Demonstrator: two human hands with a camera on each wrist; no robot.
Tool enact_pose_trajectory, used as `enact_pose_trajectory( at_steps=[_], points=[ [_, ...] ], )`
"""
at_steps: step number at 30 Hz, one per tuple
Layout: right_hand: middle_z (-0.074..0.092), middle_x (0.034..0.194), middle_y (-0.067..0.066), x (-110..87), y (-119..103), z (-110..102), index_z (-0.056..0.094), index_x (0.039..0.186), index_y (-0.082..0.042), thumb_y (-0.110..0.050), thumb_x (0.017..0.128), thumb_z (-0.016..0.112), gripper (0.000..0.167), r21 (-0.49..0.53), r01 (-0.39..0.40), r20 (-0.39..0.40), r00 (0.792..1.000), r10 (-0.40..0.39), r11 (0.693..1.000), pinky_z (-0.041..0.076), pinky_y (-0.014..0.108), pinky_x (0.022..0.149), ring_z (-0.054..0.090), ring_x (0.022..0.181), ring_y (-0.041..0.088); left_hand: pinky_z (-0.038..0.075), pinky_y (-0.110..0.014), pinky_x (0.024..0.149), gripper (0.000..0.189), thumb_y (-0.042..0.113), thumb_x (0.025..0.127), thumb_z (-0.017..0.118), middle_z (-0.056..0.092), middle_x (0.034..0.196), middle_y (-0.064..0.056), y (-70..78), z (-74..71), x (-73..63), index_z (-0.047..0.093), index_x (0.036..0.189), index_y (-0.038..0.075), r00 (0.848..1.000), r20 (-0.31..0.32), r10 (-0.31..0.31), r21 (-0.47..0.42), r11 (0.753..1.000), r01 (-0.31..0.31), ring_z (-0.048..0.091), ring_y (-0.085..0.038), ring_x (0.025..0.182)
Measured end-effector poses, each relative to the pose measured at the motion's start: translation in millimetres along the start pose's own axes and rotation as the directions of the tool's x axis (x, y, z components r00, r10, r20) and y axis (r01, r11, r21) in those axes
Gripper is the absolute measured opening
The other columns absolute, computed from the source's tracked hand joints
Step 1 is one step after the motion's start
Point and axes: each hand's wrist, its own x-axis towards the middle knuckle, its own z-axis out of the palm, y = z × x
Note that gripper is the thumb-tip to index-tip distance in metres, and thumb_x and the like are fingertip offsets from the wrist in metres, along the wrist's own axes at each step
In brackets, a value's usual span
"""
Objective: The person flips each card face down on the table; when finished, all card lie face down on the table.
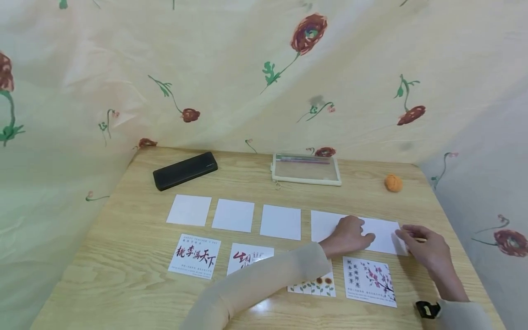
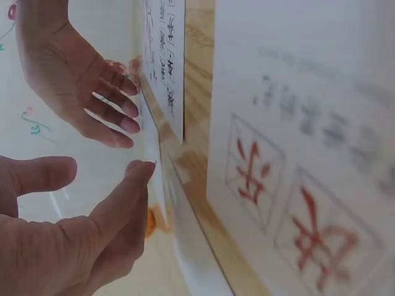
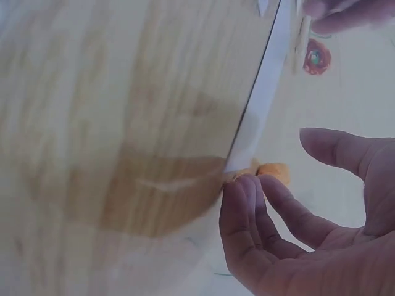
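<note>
A long blank white card (image 1: pixel 383 233) lies at the right end of a row of blank cards. My left hand (image 1: pixel 348 236) reaches across onto its middle, with thumb and fingers spread apart in the left wrist view. At the card's right end is my right hand (image 1: pixel 426 250), its fingertips right at the edge. In the right wrist view the fingers (image 3: pixel 237 216) meet the corner of the thin white card (image 3: pixel 262 92), and the thumb stands well away from them. Below my hands lies a printed blossom card (image 1: pixel 369 280); a sunflower card (image 1: pixel 313 288) is partly hidden by my left sleeve.
Three square blank cards (image 1: pixel 233 215) lie farther left, above printed cards with red lettering (image 1: pixel 195 256). Along the back are a black case (image 1: pixel 185 170), a clear zip pouch (image 1: pixel 305 170) holding pens, and a small round orange thing (image 1: pixel 393 183). Flowered cloth (image 1: pixel 231 68) rises behind the table.
</note>
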Motion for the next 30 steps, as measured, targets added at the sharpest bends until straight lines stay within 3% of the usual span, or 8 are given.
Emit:
enact_pose_trajectory(
  at_steps=[3, 5, 8, 13, 18, 23, 30],
  points=[
    [0.054, 0.14, 0.034, -7.1, -10, 6, 0.048, 0.149, 0.005, -0.046, 0.106, 0.055, 0.067, -0.045, 0.055, -0.031, 0.998, -0.057, 0.997, 0.053, 0.023, 0.066, 0.061, 0.117, 0.048, 0.054, -0.014, 0.09, 0.045, 0.036, 0.101, 0.067, 0.075, 0.126, 0.001, -5.7, -13.9, -10.6, 0.067, 0.139, 0.011, 0.998, 0.046, 0.045, -0.037, 0.998, -0.043, 0.069, -0.003, 0.113],
    [0.057, 0.14, 0.033, -14.0, -19, 15, 0.051, 0.147, 0.004, -0.045, 0.106, 0.057, 0.064, -0.068, 0.117, -0.042, 0.992, -0.12, 0.991, 0.055, 0.026, 0.07, 0.058, 0.124, 0.053, 0.053, -0.014, 0.089, 0.047, 0.038, 0.101, 0.067, 0.075, 0.125, 0.003, -10.2, -26.4, -19.7, 0.065, 0.141, 0.014, 0.995, 0.077, 0.061, -0.061, 0.997, -0.056, 0.068, 0.0, 0.107],
    [0.064, 0.133, 0.032, -25.5, -34, 30, 0.057, 0.143, 0.002, -0.041, 0.105, 0.061, 0.058, -0.085, 0.241, -0.045, 0.968, -0.245, 0.967, 0.056, 0.027, 0.072, 0.064, 0.118, 0.053, 0.054, -0.015, 0.084, 0.048, 0.039, 0.101, 0.067, 0.075, 0.12, 0.004, -18.0, -48.1, -33.6, 0.064, 0.143, 0.015, 0.99, 0.112, 0.087, -0.082, 0.994, -0.078, 0.068, 0.002, 0.096],
    [0.071, 0.121, 0.026, -45.3, -65, 58, 0.064, 0.134, 0.001, -0.03, 0.102, 0.068, 0.044, -0.035, 0.409, -0.028, 0.912, -0.41, 0.912, 0.053, 0.015, 0.072, 0.071, 0.107, 0.041, 0.056, -0.016, 0.077, 0.045, 0.037, 0.103, 0.067, 0.076, 0.114, 0.0, -36.6, -86.3, -53.6, 0.065, 0.139, 0.01, 0.985, 0.13, 0.116, -0.109, 0.989, -0.102, 0.07, -0.002, 0.088],
    [0.074, 0.115, 0.018, -61.0, -94, 88, 0.067, 0.13, -0.002, -0.022, 0.1, 0.072, 0.036, 0.026, 0.498, 0.011, 0.867, -0.498, 0.867, 0.057, 0.018, 0.075, 0.072, 0.103, 0.032, 0.058, -0.018, 0.08, 0.044, 0.037, 0.104, 0.065, 0.074, 0.114, -0.003, -67.6, -120.1, -76.3, 0.067, 0.137, 0.008, 0.986, 0.109, 0.123, -0.13, 0.986, -0.109, 0.073, -0.01, 0.099],
    [0.074, 0.112, 0.011, -71.2, -119, 110, 0.068, 0.128, -0.004, -0.016, 0.098, 0.074, 0.033, 0.081, 0.555, 0.066, 0.826, -0.56, 0.828, 0.059, 0.022, 0.075, 0.072, 0.099, 0.025, 0.058, -0.023, 0.086, 0.043, 0.038, 0.105, 0.061, 0.073, 0.115, -0.003, -103.2, -150.1, -107.3, 0.068, 0.135, 0.008, 0.992, 0.069, 0.103, -0.108, 0.99, -0.095, 0.071, -0.014, 0.101],
    [0.073, 0.107, 0.005, -84.9, -147, 137, 0.068, 0.127, -0.005, -0.01, 0.095, 0.075, 0.033, 0.19, 0.589, 0.191, 0.763, -0.618, 0.786, 0.06, 0.022, 0.079, 0.071, 0.095, 0.017, 0.059, -0.033, 0.088, 0.04, 0.035, 0.107, 0.059, 0.071, 0.118, -0.006, -147.5, -191.3, -157.5, 0.068, 0.134, 0.008, 0.998, -0.055, 0.011, -0.074, 0.997, -0.015, 0.068, -0.017, 0.104]
  ],
)
